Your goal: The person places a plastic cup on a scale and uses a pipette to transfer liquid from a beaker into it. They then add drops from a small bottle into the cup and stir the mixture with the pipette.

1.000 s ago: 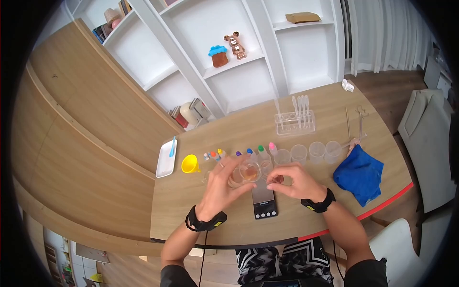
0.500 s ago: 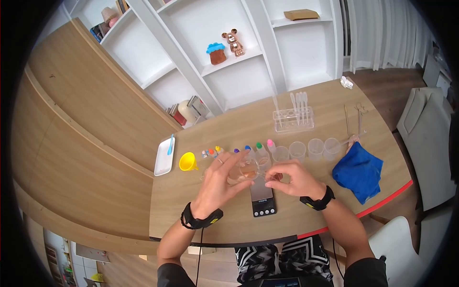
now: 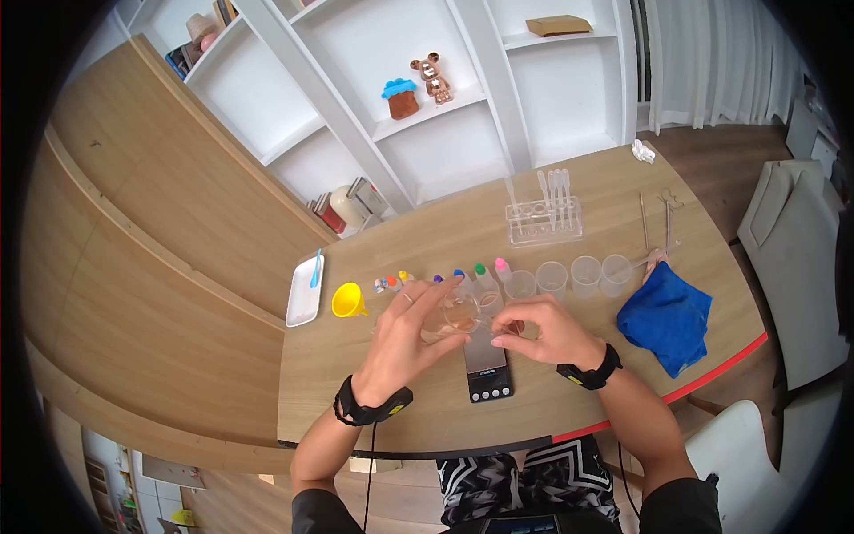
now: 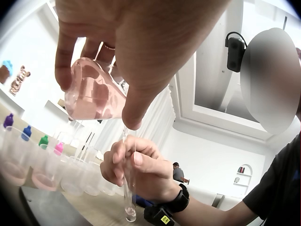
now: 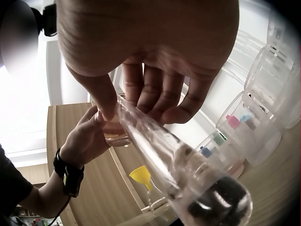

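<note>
My left hand (image 3: 402,345) grips a clear beaker (image 4: 89,96) of pale pink liquid, thumb on one side and fingers on the other. The beaker is tipped toward the right, its mouth side close over the top of a clear test tube (image 4: 129,188). Thumb and fingers of my right hand (image 3: 553,335) pinch this tube near its upper end. In the left wrist view it stands nearly upright, with a little liquid in its rounded bottom. Below the hands lies a black digital scale (image 3: 487,365), its far part hidden.
Behind the hands stand dropper bottles with coloured caps (image 3: 480,270) and several clear cups (image 3: 551,283). A yellow funnel (image 3: 347,300) and a white tray (image 3: 302,307) lie left. A rack with pipettes (image 3: 544,222) stands at the back; a blue cloth (image 3: 667,316) lies right.
The head view has shifted a little, so the table sits slightly higher and further left. Both hands keep nearly the same pose, and the beaker looks slightly more tipped.
</note>
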`<state>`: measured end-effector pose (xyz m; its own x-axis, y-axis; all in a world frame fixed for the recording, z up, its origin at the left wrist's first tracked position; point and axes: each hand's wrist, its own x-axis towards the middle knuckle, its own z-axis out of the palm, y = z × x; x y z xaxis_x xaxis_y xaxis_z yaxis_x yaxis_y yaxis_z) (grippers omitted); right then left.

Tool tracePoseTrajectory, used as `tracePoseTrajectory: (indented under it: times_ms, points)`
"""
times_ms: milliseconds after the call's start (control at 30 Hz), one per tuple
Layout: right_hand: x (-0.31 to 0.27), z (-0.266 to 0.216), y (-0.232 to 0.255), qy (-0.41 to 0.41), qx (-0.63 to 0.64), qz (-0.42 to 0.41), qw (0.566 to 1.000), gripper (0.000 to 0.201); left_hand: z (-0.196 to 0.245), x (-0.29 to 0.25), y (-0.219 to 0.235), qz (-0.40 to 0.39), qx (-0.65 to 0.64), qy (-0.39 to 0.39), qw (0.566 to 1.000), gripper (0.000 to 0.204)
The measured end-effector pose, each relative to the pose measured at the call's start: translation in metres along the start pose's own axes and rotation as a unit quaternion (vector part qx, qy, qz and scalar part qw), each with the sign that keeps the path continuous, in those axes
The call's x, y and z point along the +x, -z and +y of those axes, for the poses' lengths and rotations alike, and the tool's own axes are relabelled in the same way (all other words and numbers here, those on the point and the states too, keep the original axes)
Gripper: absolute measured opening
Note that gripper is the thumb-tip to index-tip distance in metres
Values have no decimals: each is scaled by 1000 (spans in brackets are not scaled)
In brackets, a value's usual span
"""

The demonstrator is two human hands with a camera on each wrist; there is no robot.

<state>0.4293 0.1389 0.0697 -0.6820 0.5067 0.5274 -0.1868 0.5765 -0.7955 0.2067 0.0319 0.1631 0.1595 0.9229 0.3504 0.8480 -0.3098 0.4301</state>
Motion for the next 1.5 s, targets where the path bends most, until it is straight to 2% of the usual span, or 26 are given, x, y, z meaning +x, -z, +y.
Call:
tracePoseTrajectory:
  times_ms: [1500]
  points:
    - [0, -1, 1, -1, -6, -14, 1000, 15, 3, 1, 3, -11, 21, 2, 1000, 78]
